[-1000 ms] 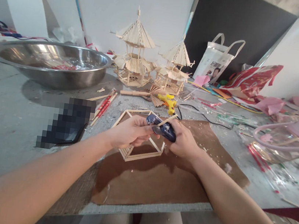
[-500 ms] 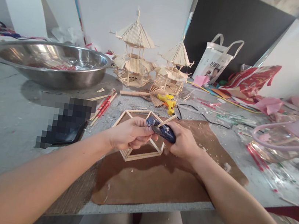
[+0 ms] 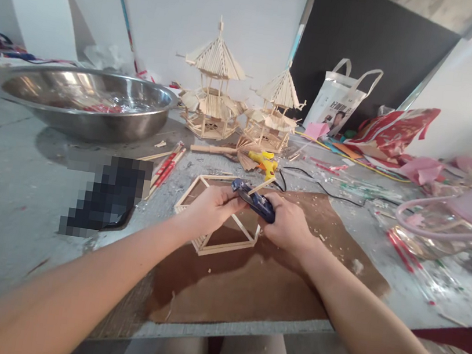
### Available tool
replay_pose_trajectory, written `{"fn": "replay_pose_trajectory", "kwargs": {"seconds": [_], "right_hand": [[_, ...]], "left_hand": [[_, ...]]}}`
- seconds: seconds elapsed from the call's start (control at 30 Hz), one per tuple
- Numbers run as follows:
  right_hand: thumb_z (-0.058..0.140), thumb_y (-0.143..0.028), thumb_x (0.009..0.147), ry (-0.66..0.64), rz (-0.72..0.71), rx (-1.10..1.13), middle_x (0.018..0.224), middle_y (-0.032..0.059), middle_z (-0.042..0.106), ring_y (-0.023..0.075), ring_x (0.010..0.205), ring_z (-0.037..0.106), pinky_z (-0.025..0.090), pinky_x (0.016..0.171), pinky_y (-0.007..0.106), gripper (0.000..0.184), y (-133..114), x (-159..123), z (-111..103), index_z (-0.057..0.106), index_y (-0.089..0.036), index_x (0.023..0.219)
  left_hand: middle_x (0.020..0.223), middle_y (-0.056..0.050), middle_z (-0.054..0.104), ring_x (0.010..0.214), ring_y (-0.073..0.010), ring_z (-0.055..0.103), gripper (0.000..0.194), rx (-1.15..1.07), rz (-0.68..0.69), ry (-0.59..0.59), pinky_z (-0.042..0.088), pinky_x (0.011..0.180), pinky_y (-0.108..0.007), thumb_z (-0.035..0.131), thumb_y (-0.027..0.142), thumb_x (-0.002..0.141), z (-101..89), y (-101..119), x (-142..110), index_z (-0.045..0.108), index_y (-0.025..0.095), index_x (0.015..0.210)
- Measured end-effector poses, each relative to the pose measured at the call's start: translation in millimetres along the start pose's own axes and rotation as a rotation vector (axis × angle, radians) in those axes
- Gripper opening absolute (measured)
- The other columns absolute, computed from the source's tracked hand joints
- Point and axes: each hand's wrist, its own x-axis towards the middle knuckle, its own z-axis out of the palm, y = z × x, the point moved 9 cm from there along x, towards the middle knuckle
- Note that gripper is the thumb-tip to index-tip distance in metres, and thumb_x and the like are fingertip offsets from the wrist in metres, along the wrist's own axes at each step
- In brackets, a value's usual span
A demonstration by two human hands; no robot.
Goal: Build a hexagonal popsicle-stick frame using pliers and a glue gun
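Blue tool (image 3: 263,205) over the brown mat (image 3: 240,300)

The tool hung above the mat's far half, its long axis slanting from far left to near right. A pale stick (image 3: 263,186) crossed it, pointing far right. The right hand (image 3: 289,224) gripped the tool, fingers curled; the left hand (image 3: 213,209) had thumb and fingers pressed together, their pinch hidden. Beyond the mat lay a yellow glue gun (image 3: 265,161).

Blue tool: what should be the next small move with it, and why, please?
Perhaps squeeze the blue tool gently with the right hand, while the left hand steadies it. The right hand grips one end, the left hand's fingers are at the other, and the stick crosses the tool, its tip jutting out.
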Motion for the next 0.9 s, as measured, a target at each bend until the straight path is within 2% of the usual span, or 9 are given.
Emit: {"fn": "replay_pose_trajectory", "kwargs": {"seconds": [0.07, 0.13, 0.23, 0.3, 0.5, 0.63, 0.77, 0.9], "right_hand": [[0.050, -0.024, 0.066, 0.041, -0.029, 0.040, 0.096, 0.0081, 0.064, 0.0244, 0.084, 0.060, 0.042, 0.069, 0.032, 0.040, -0.5, 0.9, -1.3, 0.050, -0.020, 0.106], [0.051, -0.022, 0.066, 0.077, -0.078, 0.091, 0.103, 0.0083, 0.062, 0.0237, 0.090, 0.058, 0.043, 0.074, 0.032, 0.045, -2.0, 1.2, -2.8, 0.048, -0.019, 0.111], [0.051, -0.020, 0.065, 0.096, -0.148, 0.156, 0.105, 0.0082, 0.060, 0.0226, 0.092, 0.057, 0.043, 0.078, 0.033, 0.049, -3.9, 0.4, -3.3, 0.046, -0.018, 0.114], [0.051, -0.018, 0.064, 0.099, -0.176, 0.183, 0.106, 0.0082, 0.059, 0.0226, 0.093, 0.056, 0.043, 0.079, 0.034, 0.050, -4.7, -0.5, -3.7, 0.046, -0.018, 0.114], [0.050, -0.015, 0.063, 0.099, -0.216, 0.224, 0.105, 0.0090, 0.059, 0.0221, 0.092, 0.056, 0.043, 0.079, 0.035, 0.048, -8.9, -1.6, -6.7, 0.047, -0.016, 0.111], [0.051, -0.015, 0.062, 0.088, -0.218, 0.218, 0.102, 0.0091, 0.060, 0.0227, 0.090, 0.056, 0.044, 0.077, 0.035, 0.046, -10.0, -1.5, -7.5, 0.047, -0.017, 0.109], [0.050, -0.016, 0.064, 0.076, -0.256, 0.217, 0.098, 0.0094, 0.060, 0.0225, 0.087, 0.057, 0.044, 0.075, 0.035, 0.042, -11.3, -2.6, -8.0, 0.047, -0.016, 0.105], [0.050, -0.016, 0.064, 0.081, -0.344, 0.242, 0.103, 0.0107, 0.058, 0.0222, 0.092, 0.055, 0.044, 0.079, 0.035, 0.044, -15.3, -5.2, -9.5, 0.043, -0.016, 0.107]], "left_hand": [[0.063, 0.001, 0.054, 0.070, -0.0124, 0.049, 0.030, -0.014, 0.030, -0.006, 0.040, 0.071, -0.025, 0.047, 0.040, 0.077, 0.0, 3.7, 0.9, 0.062, 0.014, 0.073], [0.056, 0.003, 0.049, 0.061, -0.0098, 0.046, 0.030, -0.044, 0.019, -0.014, 0.039, 0.062, -0.022, 0.047, 0.039, 0.077, 0.4, 3.7, 0.9, 0.062, 0.014, 0.070], [0.044, 0.007, 0.033, 0.041, -0.0046, 0.030, 0.031, -0.134, -0.087, -0.055, 0.026, 0.041, -0.018, 0.050, 0.041, 0.075, 4.5, -5.0, -0.8, 0.059, 0.013, 0.066], [0.042, 0.009, 0.028, 0.035, -0.0028, 0.023, 0.031, -0.237, -0.150, -0.094, 0.018, 0.036, -0.018, 0.053, 0.043, 0.073, 8.4, -10.2, -2.3, 0.058, 0.012, 0.067], [0.038, 0.011, 0.026, 0.032, -0.0007, 0.017, 0.033, -0.552, -0.279, -0.204, 0.012, 0.031, -0.015, 0.066, 0.044, 0.062, 18.6, -15.8, -5.0, 0.058, 0.013, 0.068], [0.037, 0.012, 0.023, 0.032, 0.0001, 0.014, 0.033, -0.657, -0.328, -0.242, 0.010, 0.030, -0.013, 0.071, 0.042, 0.057, 22.6, -15.6, -6.8, 0.059, 0.013, 0.065], [0.037, 0.011, 0.025, 0.031, 0.0002, 0.016, 0.028, -0.687, -0.340, -0.268, 0.011, 0.029, -0.013, 0.071, 0.038, 0.059, 25.8, -18.1, -8.6, 0.061, 0.012, 0.065], [0.039, 0.011, 0.022, 0.032, 0.0004, 0.014, 0.023, -0.762, -0.358, -0.337, 0.011, 0.029, -0.012, 0.069, 0.034, 0.063, 32.8, -19.3, -12.9, 0.062, 0.012, 0.064]]}}
